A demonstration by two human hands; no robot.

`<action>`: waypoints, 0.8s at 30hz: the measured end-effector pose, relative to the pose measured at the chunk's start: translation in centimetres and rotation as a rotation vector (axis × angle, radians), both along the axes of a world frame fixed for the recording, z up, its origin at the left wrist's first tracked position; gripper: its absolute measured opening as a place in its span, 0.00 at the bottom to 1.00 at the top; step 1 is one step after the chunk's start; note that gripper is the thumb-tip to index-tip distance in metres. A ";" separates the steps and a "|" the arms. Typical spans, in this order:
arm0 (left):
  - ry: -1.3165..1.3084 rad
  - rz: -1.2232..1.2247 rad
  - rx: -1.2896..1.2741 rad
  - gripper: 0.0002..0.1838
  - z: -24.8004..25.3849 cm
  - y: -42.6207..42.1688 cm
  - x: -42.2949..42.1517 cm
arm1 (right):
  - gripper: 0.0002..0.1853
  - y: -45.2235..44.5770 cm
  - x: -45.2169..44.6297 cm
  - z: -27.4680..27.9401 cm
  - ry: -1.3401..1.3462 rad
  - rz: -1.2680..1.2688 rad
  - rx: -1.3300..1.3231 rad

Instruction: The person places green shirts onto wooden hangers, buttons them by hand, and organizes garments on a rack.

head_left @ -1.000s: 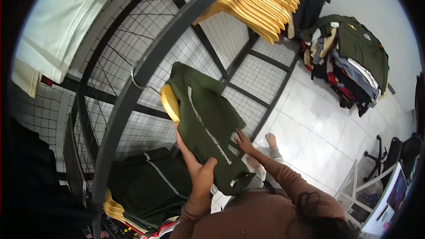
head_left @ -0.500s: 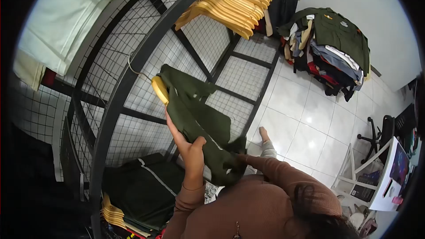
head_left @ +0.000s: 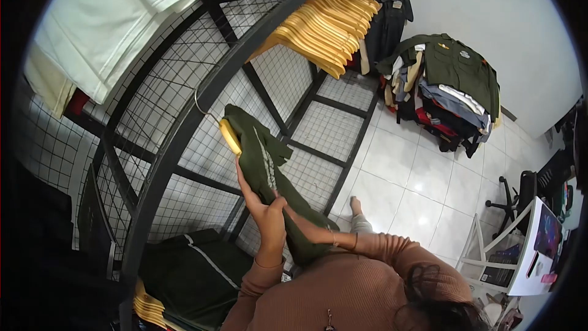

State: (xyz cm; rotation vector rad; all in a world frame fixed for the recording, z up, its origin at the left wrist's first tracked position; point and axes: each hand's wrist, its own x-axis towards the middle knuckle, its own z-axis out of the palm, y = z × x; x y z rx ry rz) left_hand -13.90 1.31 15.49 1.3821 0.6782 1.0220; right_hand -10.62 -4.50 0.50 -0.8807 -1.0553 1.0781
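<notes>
1. The left hand [head_left: 267,220] grips a dark green garment [head_left: 250,158], its soft cloth gathered lengthwise beneath a pale, mottled band.
2. The right hand [head_left: 311,228] lies against the garment beside the left thumb; whether its fingers grip cannot be told.
3. Just beyond the left fingertips, a smooth yellow hanger [head_left: 230,137] hangs from a black rail [head_left: 158,187].

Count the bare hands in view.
2: the left hand grips the green garment below the hanger; the right hand touches the garment, just right of it. Some fingers are hidden.
</notes>
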 end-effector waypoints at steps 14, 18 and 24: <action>-0.033 -0.048 0.279 0.50 -3.4 -0.5 2.8 | 0.44 2.1 10.9 10.2 0.020 0.023 0.115; 0.147 0.107 0.410 0.50 -4.8 -0.4 3.7 | 0.46 4.7 9.4 10.4 0.133 0.135 0.199; 0.192 0.096 0.340 0.51 -4.9 0.4 1.6 | 0.41 4.4 8.4 -7.0 -0.264 0.413 -0.223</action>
